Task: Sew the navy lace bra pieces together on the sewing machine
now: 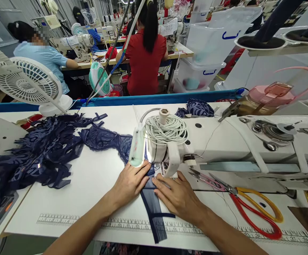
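My left hand point(131, 182) lies flat on a strip of navy fabric point(154, 207), fingers stretched toward the needle of the white sewing machine point(222, 141). My right hand point(179, 194) rests flat on the same strip just to the right, fingers pointing at the presser foot point(162, 169). The strip runs from the table's front edge up under the machine head. Beyond the needle it joins a navy lace piece point(103, 139) spread on the white table point(90, 184).
A pile of navy lace pieces point(37, 152) lies at the left. Red and yellow scissors point(251, 205) and small snips point(204, 179) lie right of my hands. A white fan point(28, 83) stands at back left. Two people sew at tables behind.
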Demonstrator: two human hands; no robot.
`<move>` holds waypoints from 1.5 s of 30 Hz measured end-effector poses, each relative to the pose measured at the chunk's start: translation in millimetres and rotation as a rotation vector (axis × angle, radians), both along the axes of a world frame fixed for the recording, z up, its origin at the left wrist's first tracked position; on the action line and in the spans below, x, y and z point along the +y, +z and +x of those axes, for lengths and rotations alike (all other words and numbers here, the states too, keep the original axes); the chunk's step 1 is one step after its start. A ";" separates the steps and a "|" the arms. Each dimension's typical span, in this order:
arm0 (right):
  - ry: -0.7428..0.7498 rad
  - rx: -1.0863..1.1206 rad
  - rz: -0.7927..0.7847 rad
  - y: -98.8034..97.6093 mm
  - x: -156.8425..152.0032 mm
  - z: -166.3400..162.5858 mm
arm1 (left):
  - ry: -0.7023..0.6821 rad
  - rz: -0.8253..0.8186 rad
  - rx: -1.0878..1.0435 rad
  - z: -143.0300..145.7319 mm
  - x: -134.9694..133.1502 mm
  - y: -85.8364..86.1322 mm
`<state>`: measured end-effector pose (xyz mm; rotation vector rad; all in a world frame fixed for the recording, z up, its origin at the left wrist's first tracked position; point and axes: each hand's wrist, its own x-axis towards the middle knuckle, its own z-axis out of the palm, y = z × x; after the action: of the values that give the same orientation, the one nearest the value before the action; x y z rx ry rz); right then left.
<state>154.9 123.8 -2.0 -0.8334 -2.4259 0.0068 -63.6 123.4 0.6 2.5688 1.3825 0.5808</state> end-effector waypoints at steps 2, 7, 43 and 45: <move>0.015 -0.022 -0.016 -0.6 -0.6 0.5 | 0.003 -0.003 0.000 -1.1 -0.5 -2.0; 0.066 -0.068 -0.028 -1.8 0.4 2.6 | -0.009 -0.009 -0.006 -4.9 3.4 -4.7; 0.198 0.066 0.056 2.3 -2.8 -2.5 | 0.906 -0.497 -0.798 -59.1 -7.1 23.9; 0.208 0.071 0.053 -0.1 -0.7 -1.8 | 0.866 -0.593 -0.893 -63.8 -20.0 27.7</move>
<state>153.0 123.0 -2.1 -0.5454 -2.4237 0.0498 -127.4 103.4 28.3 0.9469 1.8111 1.0345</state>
